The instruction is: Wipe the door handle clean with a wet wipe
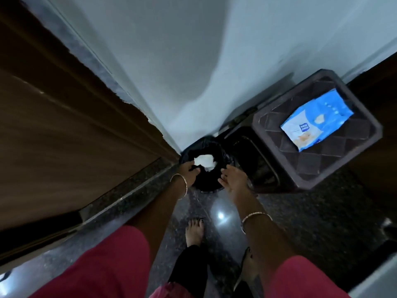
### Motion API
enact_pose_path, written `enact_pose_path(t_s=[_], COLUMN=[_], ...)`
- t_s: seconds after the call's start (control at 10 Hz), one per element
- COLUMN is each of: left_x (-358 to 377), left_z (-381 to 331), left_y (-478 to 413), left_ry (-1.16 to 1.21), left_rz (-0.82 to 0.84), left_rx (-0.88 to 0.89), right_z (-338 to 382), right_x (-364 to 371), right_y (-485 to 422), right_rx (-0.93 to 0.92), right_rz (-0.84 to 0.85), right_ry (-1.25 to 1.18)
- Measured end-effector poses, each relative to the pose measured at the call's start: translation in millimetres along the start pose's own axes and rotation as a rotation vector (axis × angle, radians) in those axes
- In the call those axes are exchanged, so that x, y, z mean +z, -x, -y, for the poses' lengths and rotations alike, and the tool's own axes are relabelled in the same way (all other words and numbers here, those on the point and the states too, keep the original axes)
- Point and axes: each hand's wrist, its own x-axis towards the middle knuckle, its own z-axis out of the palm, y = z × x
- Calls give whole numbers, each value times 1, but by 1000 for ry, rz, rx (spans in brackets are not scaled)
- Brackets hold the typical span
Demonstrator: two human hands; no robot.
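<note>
Pinching, apparently, the edge of the crumpled wet wipe in the grip of the left hand, just over the black bin. Holding the right hand spread loose beside the rim. Beyond, on the stool: blue wipe pack.

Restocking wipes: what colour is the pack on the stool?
Blue with a white area; the pack lies on the dark stool, seen in the head view.

White wet wipe against a black bin liner. At two o'clock, a blue-and-white wipes pack on a dark brown, diamond-patterned stool. Pink sleeves, gold bangles, pale blue-grey wall, brown door, seemingly black-speckled floor.
</note>
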Motion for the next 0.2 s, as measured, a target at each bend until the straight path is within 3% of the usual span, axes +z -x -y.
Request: enact_pose_path(t_s=[0.2], left_x=[-12], left_z=[17], left_y=[-1], left_ry=[-23], left_rz=[-58], left_rx=[-39], right_z=[-16], right_x=[-18], right_y=[13], right_rx=[-55], right_rz=[-174], right_ry=[144])
